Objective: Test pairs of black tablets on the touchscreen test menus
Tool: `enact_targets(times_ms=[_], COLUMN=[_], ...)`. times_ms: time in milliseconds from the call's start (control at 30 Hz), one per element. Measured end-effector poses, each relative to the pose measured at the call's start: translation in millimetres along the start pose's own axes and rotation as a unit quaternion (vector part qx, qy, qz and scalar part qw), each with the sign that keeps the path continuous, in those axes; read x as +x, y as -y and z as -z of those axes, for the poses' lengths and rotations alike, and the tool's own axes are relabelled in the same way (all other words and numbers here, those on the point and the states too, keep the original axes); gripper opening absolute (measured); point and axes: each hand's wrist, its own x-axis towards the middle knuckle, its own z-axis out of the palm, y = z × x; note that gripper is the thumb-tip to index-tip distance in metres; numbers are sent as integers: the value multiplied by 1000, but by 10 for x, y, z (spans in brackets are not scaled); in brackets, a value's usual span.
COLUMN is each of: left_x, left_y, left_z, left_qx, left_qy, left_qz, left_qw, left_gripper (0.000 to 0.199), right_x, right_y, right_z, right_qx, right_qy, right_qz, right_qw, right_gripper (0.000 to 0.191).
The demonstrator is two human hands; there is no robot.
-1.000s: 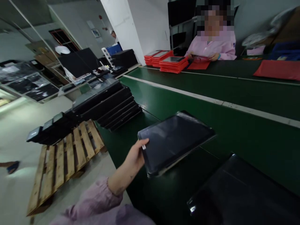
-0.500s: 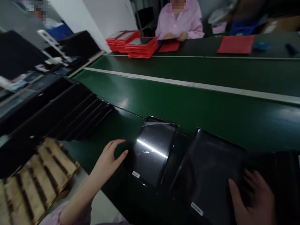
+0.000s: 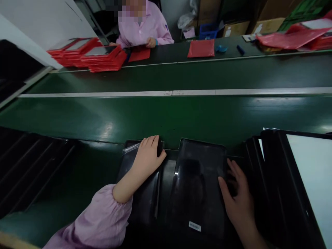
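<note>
Two black, tablet-like panels with a glossy clear covering lie side by side in front of me. Across the top of the left panel (image 3: 145, 204) rests my left hand (image 3: 146, 152), its fingers stretched toward the far edge and the thumb apart. The right panel (image 3: 199, 186) bears a small white label (image 3: 194, 226) near its lower edge. At that panel's right edge is my right hand (image 3: 237, 193), thumb over the edge and fingers spread beside it. The space between thumb and fingers shows nothing gripped.
A leaning row of black panels (image 3: 275, 186), one with a white face (image 3: 308, 166), stands at right. More black panels (image 3: 31, 166) lean at left. Beyond the green belt (image 3: 166, 117), a co-worker (image 3: 142, 27) sits by stacked red sleeves (image 3: 103, 58).
My left hand has moved from beside the left panel onto its top. My right hand stays by the right panel's edge. The view has turned right, bringing the row of panels into sight.
</note>
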Motion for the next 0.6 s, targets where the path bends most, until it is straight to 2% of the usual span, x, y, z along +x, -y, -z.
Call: enact_targets(times_ms=[133, 333, 500, 600], left_x=[-32, -25, 19, 23], left_y=[-5, 25, 16, 65], left_z=[4, -12, 16, 160], left_qx=[12, 35, -2, -83], left_qy=[-7, -17, -6, 18], left_qz=[-2, -16, -15, 5], left_qw=[1000, 999, 1000, 996], left_gripper=[66, 65, 61, 67], right_x=[99, 72, 136, 175], right_y=[-22, -4, 35, 50], right_z=[-38, -45, 25, 49], right_qx=[-8, -36, -44, -44], right_qy=[-15, -13, 29, 50], right_qz=[6, 29, 24, 31], right_qw=[1000, 999, 998, 997], right_gripper=[57, 55, 62, 68])
